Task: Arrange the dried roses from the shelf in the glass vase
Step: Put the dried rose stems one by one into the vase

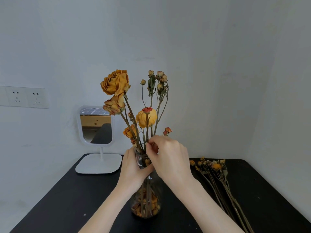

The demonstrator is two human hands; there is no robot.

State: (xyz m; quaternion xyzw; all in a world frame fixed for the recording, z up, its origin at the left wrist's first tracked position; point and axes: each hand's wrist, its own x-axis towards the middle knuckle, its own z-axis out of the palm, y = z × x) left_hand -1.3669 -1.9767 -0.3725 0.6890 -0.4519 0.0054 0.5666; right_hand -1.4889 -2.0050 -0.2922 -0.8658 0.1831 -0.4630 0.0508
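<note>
The left hand [133, 167] grips the vase [146, 199] neck on the worktop [67, 199]; the right hand [170, 155] pinches rose stems [147, 132] just above its mouth.

The neck of the glass vase [146, 199] is covered by the left hand [134, 167], and the stem pinched by the right hand [170, 154] cannot be singled out among the dried roses [146, 118]. The loose stems [216, 166] are cut off below.
</note>
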